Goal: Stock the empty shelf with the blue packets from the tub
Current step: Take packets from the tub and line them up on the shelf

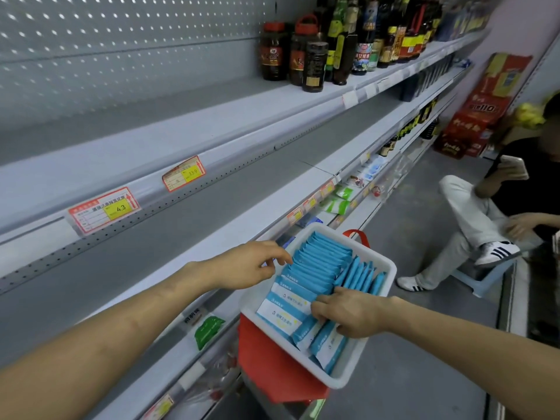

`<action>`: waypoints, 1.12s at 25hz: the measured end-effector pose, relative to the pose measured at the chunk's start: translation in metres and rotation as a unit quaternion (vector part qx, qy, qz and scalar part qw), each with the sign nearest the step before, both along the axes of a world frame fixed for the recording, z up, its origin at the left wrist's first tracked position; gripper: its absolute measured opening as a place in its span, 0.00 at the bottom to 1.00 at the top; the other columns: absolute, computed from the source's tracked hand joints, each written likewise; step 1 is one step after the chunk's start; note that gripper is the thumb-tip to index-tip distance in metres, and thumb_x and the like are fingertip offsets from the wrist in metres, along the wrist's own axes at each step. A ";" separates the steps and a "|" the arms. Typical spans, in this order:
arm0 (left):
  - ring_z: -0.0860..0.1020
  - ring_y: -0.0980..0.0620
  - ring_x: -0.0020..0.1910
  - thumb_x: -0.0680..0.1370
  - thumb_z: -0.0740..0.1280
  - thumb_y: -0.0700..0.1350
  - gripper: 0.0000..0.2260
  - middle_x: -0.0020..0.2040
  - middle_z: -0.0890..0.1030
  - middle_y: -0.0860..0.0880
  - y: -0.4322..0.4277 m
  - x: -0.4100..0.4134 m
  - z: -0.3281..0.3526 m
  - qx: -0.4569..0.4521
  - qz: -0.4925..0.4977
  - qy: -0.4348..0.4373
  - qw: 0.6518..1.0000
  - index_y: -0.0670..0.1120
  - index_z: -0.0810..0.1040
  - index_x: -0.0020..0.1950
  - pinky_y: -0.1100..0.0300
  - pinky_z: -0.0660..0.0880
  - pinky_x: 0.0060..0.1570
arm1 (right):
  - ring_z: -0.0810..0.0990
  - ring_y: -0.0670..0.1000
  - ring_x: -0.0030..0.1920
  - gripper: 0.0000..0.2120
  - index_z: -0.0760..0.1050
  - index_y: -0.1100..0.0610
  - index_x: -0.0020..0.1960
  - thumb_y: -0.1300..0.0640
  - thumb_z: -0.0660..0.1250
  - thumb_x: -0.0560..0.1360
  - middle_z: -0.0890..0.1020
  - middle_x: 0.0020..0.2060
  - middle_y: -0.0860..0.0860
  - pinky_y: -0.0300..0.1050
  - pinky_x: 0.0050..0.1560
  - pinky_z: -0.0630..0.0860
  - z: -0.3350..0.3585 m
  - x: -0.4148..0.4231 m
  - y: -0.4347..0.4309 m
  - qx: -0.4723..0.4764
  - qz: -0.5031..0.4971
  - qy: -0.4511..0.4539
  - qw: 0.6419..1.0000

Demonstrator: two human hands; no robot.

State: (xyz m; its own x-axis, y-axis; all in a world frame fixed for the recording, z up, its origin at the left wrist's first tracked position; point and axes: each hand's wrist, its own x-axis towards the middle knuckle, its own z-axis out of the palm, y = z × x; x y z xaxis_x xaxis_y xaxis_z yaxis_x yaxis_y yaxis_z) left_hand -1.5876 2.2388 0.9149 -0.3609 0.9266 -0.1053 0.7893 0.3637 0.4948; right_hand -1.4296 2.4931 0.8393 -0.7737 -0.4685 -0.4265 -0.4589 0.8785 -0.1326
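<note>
A white tub sits on a red stool, packed with several blue and white packets standing in rows. My left hand hovers over the tub's far left rim, its curled fingertips touching the tops of the packets. My right hand reaches into the tub from the right, fingers curled around the edges of the front packets. The empty grey shelf runs along the left, beside the tub at about hand height.
Price tags hang on the shelf edge above. Dark sauce bottles stand on the upper shelf to the right. Green packets lie on lower shelves. A person sits on a low stool at the right, with red cartons behind.
</note>
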 end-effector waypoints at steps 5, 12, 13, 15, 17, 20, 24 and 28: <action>0.77 0.59 0.57 0.82 0.63 0.39 0.19 0.63 0.76 0.58 0.000 0.003 -0.010 -0.003 0.000 -0.025 1.000 0.56 0.76 0.70 0.56 0.77 0.60 | 0.75 0.47 0.52 0.12 0.76 0.46 0.48 0.61 0.67 0.70 0.79 0.50 0.43 0.45 0.60 0.65 0.004 -0.002 0.006 0.020 0.055 -0.013 0.998; 0.77 0.59 0.58 0.82 0.63 0.41 0.18 0.63 0.76 0.59 -0.006 0.005 -0.020 -0.013 0.000 -0.031 0.999 0.57 0.75 0.70 0.54 0.77 0.59 | 0.72 0.49 0.61 0.20 0.83 0.40 0.57 0.62 0.69 0.72 0.80 0.57 0.40 0.47 0.61 0.63 0.001 -0.009 -0.003 0.047 0.091 -0.039 0.994; 0.77 0.59 0.58 0.82 0.62 0.41 0.19 0.63 0.76 0.59 -0.007 0.006 -0.021 -0.012 0.002 -0.032 0.999 0.57 0.75 0.70 0.56 0.76 0.59 | 0.72 0.49 0.60 0.20 0.83 0.41 0.57 0.62 0.68 0.73 0.81 0.57 0.41 0.45 0.60 0.62 0.000 -0.010 -0.004 0.042 0.096 -0.033 0.994; 0.77 0.59 0.57 0.82 0.62 0.40 0.19 0.63 0.77 0.57 -0.007 0.009 -0.025 -0.013 0.003 -0.036 0.999 0.56 0.75 0.71 0.61 0.75 0.58 | 0.73 0.49 0.60 0.18 0.83 0.41 0.57 0.62 0.68 0.75 0.81 0.57 0.40 0.43 0.59 0.60 -0.001 -0.010 -0.004 0.028 0.101 -0.022 0.994; 0.76 0.59 0.57 0.82 0.62 0.40 0.19 0.64 0.77 0.57 -0.005 0.012 -0.030 -0.012 0.002 -0.041 0.999 0.55 0.75 0.71 0.65 0.74 0.57 | 0.73 0.47 0.60 0.17 0.82 0.41 0.58 0.60 0.68 0.76 0.80 0.58 0.39 0.44 0.62 0.63 0.003 -0.009 -0.001 0.016 0.099 -0.008 0.995; 0.76 0.58 0.58 0.82 0.63 0.39 0.19 0.63 0.77 0.56 0.001 0.015 -0.039 -0.022 -0.001 -0.049 0.999 0.54 0.76 0.71 0.62 0.74 0.59 | 0.73 0.45 0.63 0.17 0.80 0.41 0.60 0.58 0.67 0.76 0.78 0.61 0.38 0.44 0.64 0.65 0.021 -0.008 0.007 -0.012 0.067 0.003 0.998; 0.76 0.58 0.58 0.81 0.63 0.40 0.19 0.64 0.78 0.55 0.020 0.021 -0.057 -0.041 -0.015 -0.058 0.997 0.54 0.76 0.70 0.59 0.74 0.61 | 0.73 0.45 0.62 0.18 0.81 0.42 0.61 0.59 0.68 0.75 0.78 0.61 0.39 0.44 0.67 0.69 0.057 -0.005 0.031 -0.051 -0.005 0.014 0.999; 0.75 0.56 0.58 0.80 0.63 0.37 0.21 0.65 0.77 0.49 0.048 0.038 -0.078 -0.087 -0.041 -0.071 0.993 0.51 0.75 0.73 0.63 0.72 0.59 | 0.74 0.43 0.62 0.17 0.81 0.42 0.59 0.59 0.71 0.75 0.78 0.58 0.38 0.44 0.66 0.72 0.088 0.005 0.056 -0.081 -0.068 0.064 0.992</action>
State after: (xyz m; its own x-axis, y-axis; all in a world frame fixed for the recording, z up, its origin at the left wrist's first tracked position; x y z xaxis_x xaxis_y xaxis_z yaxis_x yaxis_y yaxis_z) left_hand -1.5495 2.2868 0.8365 -0.2546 0.9159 -0.3105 0.7470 0.3902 0.5383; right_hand -1.4249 2.5494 0.9274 -0.8775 -0.4097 -0.2494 -0.3589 0.9058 -0.2251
